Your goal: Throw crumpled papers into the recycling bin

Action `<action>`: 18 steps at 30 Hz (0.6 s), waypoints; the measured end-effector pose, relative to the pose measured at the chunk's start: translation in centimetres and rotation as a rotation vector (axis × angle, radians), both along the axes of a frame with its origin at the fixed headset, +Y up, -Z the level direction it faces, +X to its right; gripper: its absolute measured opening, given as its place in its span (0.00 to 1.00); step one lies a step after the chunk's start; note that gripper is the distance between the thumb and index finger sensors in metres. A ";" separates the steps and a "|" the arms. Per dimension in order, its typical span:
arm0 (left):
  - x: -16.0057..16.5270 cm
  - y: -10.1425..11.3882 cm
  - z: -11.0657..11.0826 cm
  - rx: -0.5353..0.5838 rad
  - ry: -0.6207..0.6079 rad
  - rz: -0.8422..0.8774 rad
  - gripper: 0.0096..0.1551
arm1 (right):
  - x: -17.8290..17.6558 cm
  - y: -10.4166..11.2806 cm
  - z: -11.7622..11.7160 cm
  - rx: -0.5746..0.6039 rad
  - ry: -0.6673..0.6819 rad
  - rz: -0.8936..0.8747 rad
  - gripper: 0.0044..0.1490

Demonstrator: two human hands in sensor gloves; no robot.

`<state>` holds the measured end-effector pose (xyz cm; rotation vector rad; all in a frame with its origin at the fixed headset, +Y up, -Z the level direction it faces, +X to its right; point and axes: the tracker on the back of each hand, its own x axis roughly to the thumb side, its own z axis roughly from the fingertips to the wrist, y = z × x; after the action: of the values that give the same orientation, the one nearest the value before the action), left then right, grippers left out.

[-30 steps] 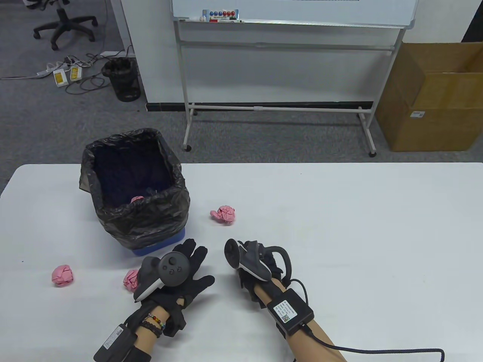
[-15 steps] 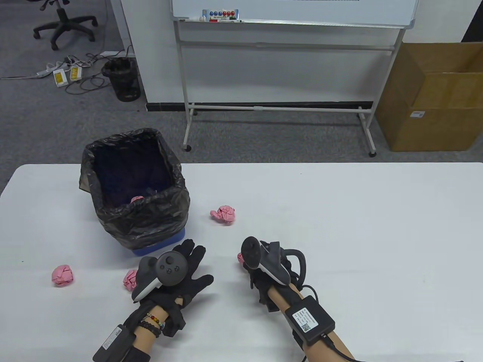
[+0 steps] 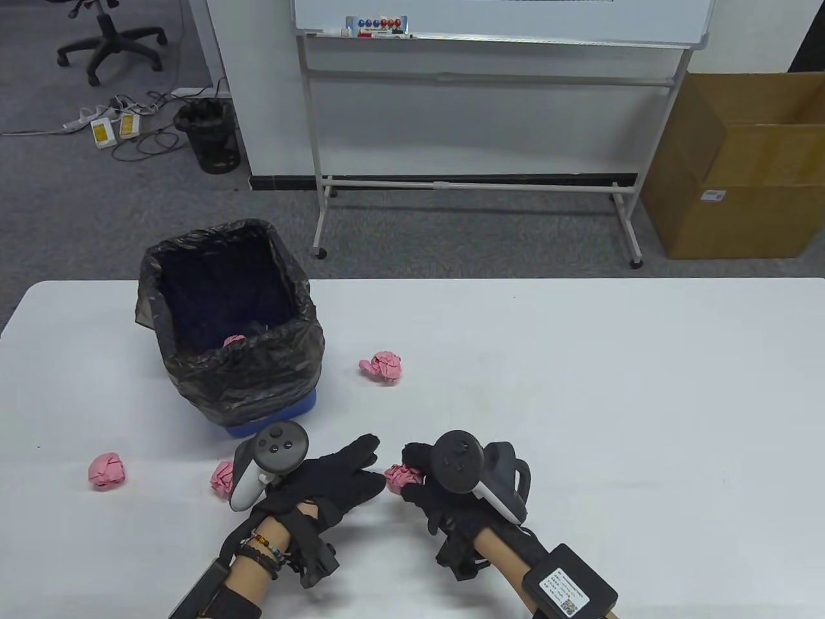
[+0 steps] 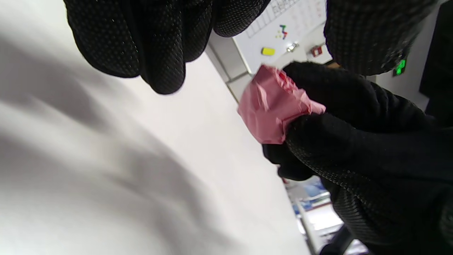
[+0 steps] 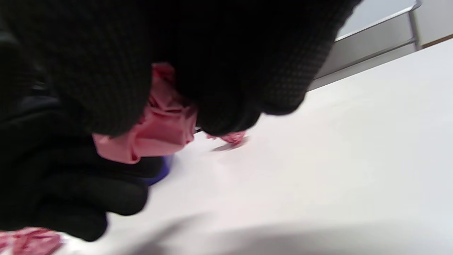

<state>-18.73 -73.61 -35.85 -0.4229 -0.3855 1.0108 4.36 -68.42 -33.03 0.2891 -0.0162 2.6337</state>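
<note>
The right hand (image 3: 445,493) pinches a pink paper ball (image 3: 403,478) in curled fingers, near the bin's (image 3: 283,351) front right corner. The left hand (image 3: 325,480), fingers straight and holding nothing, reaches toward that ball, its fingertips just beside it. Three more balls lie around the bin; another sits inside it (image 3: 233,340).

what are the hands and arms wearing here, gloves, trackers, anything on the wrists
Both hands, left hand and right hand, wear black knit gloves with dotted grip texture. Each carries a grey-and-white tracker with dark buttons. The left wrist has beaded bracelets; each forearm bears a black labelled box.
</note>
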 end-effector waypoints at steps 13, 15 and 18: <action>0.1 0.1 -0.2 -0.045 0.029 0.055 0.42 | -1.5 -0.7 1.1 -0.025 0.070 -0.102 0.45; 0.1 0.3 -0.2 -0.049 0.033 0.036 0.41 | -1.4 -0.8 1.3 -0.018 0.074 -0.089 0.46; 0.0 0.6 -0.3 -0.023 0.051 -0.027 0.39 | -1.1 -0.9 1.4 -0.010 0.072 -0.072 0.47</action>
<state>-18.74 -72.97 -36.16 -0.4214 -0.3217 0.9985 3.28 -69.27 -31.60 0.3729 0.0108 2.5495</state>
